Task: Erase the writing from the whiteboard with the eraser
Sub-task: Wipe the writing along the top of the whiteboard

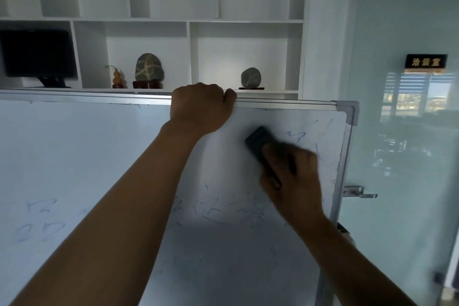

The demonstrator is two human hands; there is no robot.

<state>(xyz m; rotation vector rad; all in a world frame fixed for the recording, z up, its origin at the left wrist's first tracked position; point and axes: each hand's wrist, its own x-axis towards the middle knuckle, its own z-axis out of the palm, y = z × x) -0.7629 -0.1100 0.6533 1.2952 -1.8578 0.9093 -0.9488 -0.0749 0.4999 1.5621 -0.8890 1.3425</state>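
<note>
Pressing blocky dark eraser [258, 143] on glossy whiteboard [99, 156].

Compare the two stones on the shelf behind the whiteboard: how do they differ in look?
The left stone looks taller and wider than the right stone. The left stone bears bold pale crossing veins; the right stone is plainer grey with only faint lines. The left stone sits on a thick reddish-brown stand, the right stone on a thin dark base. Both are rounded, grey and stand upright.

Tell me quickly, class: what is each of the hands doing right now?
Left hand: fingers curled over the whiteboard top edge, gripping it.
Right hand: holding the eraser against the board.
</note>
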